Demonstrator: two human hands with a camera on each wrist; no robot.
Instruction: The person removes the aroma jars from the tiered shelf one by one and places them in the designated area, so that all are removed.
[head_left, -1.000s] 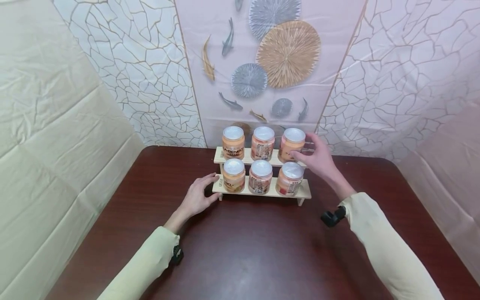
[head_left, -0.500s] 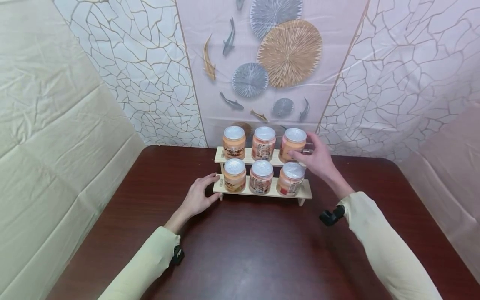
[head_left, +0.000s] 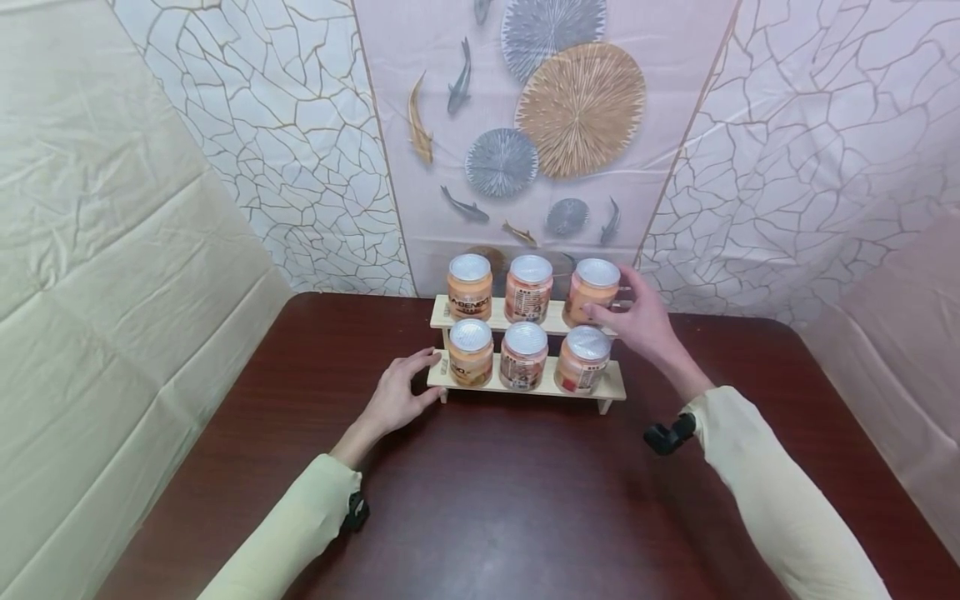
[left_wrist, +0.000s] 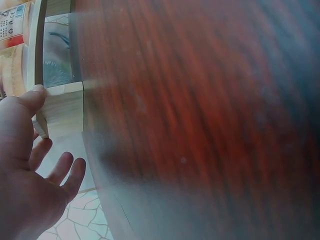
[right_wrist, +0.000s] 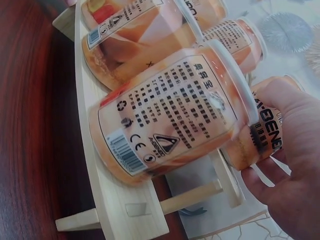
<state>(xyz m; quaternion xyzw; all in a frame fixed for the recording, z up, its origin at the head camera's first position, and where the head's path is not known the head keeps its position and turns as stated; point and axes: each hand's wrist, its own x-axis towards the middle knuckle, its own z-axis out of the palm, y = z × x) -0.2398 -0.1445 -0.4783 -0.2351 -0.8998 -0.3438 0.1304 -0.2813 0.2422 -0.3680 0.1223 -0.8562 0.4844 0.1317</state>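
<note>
A two-tier wooden display rack [head_left: 615, 383] holds two rows of three orange-labelled jars with silvery lids. At the back right, my right hand [head_left: 643, 321] grips the end jar [head_left: 591, 292] of the upper tier, thumb in front and fingers round its right side. This jar's dark lettering shows beside the thumb in the right wrist view. My left hand [head_left: 395, 392] pinches the left end of the lower tier; in the left wrist view its thumb [left_wrist: 34, 100] lies on the board's edge. The front right jar [right_wrist: 172, 112] stands close before my right hand.
A dark red-brown table [head_left: 495, 500] carries the rack near its back edge. Patterned cloth [head_left: 510, 225] hangs just behind, and plain pale cloth [head_left: 97, 250] walls the left side. On the upper tier, the middle jar [head_left: 528, 292] stands left of the held one.
The jar in my right hand has shifted slightly to the right, away from the middle jar, and the hand moved with it. My left hand stays at the rack's left end.
</note>
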